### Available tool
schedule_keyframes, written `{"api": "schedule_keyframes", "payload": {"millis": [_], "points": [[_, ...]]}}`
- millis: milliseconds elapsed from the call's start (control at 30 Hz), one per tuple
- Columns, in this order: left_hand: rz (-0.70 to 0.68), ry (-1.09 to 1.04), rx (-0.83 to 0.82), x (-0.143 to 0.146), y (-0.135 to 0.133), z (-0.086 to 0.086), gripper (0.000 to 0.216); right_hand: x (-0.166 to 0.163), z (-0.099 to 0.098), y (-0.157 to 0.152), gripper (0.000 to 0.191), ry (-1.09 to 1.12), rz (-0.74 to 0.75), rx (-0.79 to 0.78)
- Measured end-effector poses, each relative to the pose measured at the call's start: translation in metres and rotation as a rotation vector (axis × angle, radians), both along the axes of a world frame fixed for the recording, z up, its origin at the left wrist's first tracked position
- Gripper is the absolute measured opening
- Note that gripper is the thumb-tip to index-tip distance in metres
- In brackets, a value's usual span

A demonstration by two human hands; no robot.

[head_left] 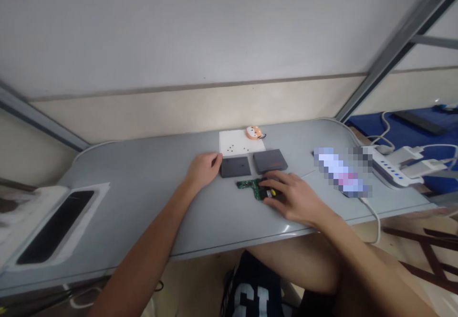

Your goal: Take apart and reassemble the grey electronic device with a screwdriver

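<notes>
My right hand (295, 195) curves over a black part with a yellow spot, its fingers and thumb at the part's opposite edges. Joined to that part, a green circuit board (246, 184) lies on the desk, sticking out to the left. My left hand (203, 170) rests on the desk with curled fingers at the left edge of a flat dark grey panel (235, 167); whether it holds anything is hidden. Right of that panel lies a thicker dark grey casing (270, 160) with faint red lettering.
Tiny dark screws (231, 148) lie on a white sheet (225, 138) behind the panels, with an orange-and-white animal-face trinket (254, 132). A blurred-out phone (339, 171) and a power strip (391, 166) with cables stand right. A black slab (57, 226) lies left on the grey desk (143, 164).
</notes>
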State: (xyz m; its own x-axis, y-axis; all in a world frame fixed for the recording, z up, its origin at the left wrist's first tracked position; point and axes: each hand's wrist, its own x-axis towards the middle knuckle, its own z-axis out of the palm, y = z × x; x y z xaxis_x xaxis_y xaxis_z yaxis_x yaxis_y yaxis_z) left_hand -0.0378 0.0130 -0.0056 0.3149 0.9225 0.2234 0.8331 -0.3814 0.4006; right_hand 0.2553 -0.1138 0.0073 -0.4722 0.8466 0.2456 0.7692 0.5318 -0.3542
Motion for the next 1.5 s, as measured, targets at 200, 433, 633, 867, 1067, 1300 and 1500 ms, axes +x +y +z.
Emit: {"api": "schedule_keyframes", "payload": {"millis": [200, 433, 633, 867, 1067, 1300, 1500], "points": [[-0.017, -0.039, -0.005, -0.006, 0.001, 0.000, 0.025, -0.001, 0.012, 0.009, 0.024, -0.017, 0.068, -0.038], [-0.146, -0.058, -0.011, -0.017, 0.004, 0.000, 0.016, -0.033, 0.038, 0.089, 0.017, 0.050, 0.021, -0.001], [-0.194, -0.065, -0.005, -0.015, 0.003, -0.001, 0.012, -0.041, 0.024, 0.110, 0.017, 0.076, 0.085, -0.074], [-0.215, -0.042, 0.017, -0.013, 0.002, 0.000, 0.007, -0.035, 0.021, 0.102, 0.014, 0.114, 0.107, -0.168], [-0.234, -0.057, 0.011, -0.014, 0.000, 0.004, 0.008, -0.035, 0.019, 0.106, 0.016, 0.175, 0.108, -0.153], [-0.250, -0.057, 0.021, -0.016, 0.001, 0.002, 0.010, -0.037, 0.021, 0.103, 0.017, 0.192, 0.120, -0.167], [-0.262, -0.052, 0.025, -0.016, 0.000, 0.002, 0.010, -0.036, 0.022, 0.103, 0.016, 0.190, 0.121, -0.182]]}}
